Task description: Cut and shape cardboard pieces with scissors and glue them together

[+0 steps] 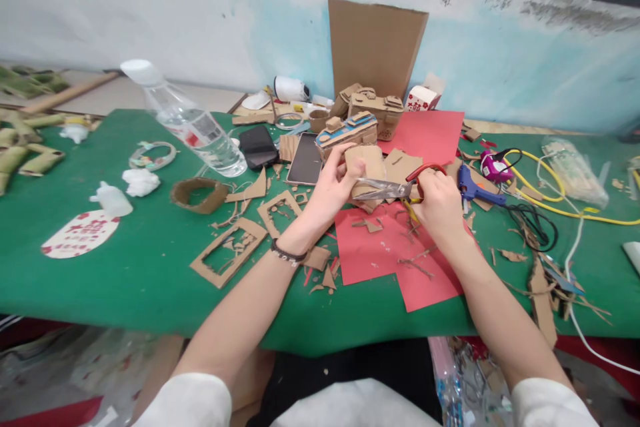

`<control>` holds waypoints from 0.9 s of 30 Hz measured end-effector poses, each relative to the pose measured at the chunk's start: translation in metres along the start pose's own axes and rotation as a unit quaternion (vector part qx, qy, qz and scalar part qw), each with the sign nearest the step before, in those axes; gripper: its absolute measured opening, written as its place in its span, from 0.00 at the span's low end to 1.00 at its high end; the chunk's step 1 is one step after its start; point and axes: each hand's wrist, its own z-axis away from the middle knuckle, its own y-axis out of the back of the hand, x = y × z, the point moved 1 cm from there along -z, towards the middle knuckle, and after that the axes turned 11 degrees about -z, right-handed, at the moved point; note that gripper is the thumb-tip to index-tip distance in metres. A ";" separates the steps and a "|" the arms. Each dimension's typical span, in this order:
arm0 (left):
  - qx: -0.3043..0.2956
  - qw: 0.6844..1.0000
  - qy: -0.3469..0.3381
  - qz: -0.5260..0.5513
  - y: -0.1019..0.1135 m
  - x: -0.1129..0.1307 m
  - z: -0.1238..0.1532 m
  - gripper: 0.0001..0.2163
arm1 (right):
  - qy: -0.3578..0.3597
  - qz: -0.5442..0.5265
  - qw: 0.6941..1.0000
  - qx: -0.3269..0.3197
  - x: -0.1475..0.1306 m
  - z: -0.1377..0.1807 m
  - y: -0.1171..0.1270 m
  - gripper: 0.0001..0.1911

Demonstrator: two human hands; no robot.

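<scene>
On a green table (150, 293), at the far left, a clear plastic bottle (195, 130) stands upright, looking tilted in this wide view. Nearer and to its right are a cardboard ring (200, 197) and a cut-out cardboard frame (204, 269). At the middle, the person's left hand (336, 180) grips a small tan cardboard piece (367, 155), thumb on the face turned toward the viewer, the other fingers mostly hidden behind it. The piece is just beyond a red paper sheet (367, 263) strewn with scraps. It is probably light, dry and easy to grip, stiff when flat but apt to crease or crush if pinched hard; its left edge, clear of the metal, seems the sound place to hold. Scissors (385, 189) lie across its near side, blades pointing left; whether they bite into the card cannot be told. To the right, the right hand (441, 203) is curled around their red handles, which should take a firm grip well, being rigid and heavier than the card. Farther right, a blue glue gun (476, 189) lies near that hand.
</scene>
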 end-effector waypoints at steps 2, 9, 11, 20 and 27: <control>-0.020 0.999 0.024 0.035 0.000 0.002 0.002 0.31 | -0.020 -0.027 0.999 0.004 0.002 -0.001 -0.001 0.09; -0.070 0.989 0.057 0.113 -0.003 0.010 0.007 0.33 | -0.087 -0.092 0.992 -0.002 0.011 -0.001 -0.007 0.11; -0.060 0.989 0.062 0.119 -0.004 0.011 0.007 0.34 | -0.070 -0.099 0.992 -0.018 0.009 -0.002 -0.007 0.08; -0.024 0.996 0.035 0.080 -0.007 0.003 0.006 0.34 | -0.023 -0.065 0.997 -0.037 -0.002 -0.001 -0.003 0.13; -0.047 0.995 0.041 0.071 -0.009 0.000 0.008 0.34 | -0.025 -0.076 0.997 -0.018 0.002 0.002 -0.011 0.15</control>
